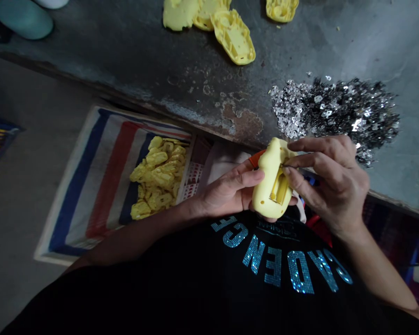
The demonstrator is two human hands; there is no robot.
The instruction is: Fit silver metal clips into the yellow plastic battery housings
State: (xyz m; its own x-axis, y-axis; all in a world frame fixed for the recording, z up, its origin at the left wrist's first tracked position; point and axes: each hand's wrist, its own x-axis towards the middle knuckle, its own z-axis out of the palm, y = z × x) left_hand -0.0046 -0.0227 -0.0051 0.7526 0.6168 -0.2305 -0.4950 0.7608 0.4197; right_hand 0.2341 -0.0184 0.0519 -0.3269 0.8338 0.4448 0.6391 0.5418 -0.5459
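Note:
A yellow plastic casing (270,179) with an open rectangular slot is gripped in my left hand (233,186), thumb on its near side and fingers behind it. My right hand (326,179) is closed in a pinch at the upper end of the slot. What sits between its thumb and finger is small and mostly hidden; I cannot make it out. Just beyond the right hand, on the bench, lies a pile of small shiny metal pieces (349,109).
Several yellow casing halves (234,38) lie on the grey bench (143,60) at the far side. Below its edge, a striped sack (108,172) and a heap of yellow plastic parts (158,177) are at the left. A teal rounded object (24,18) stands at the upper left.

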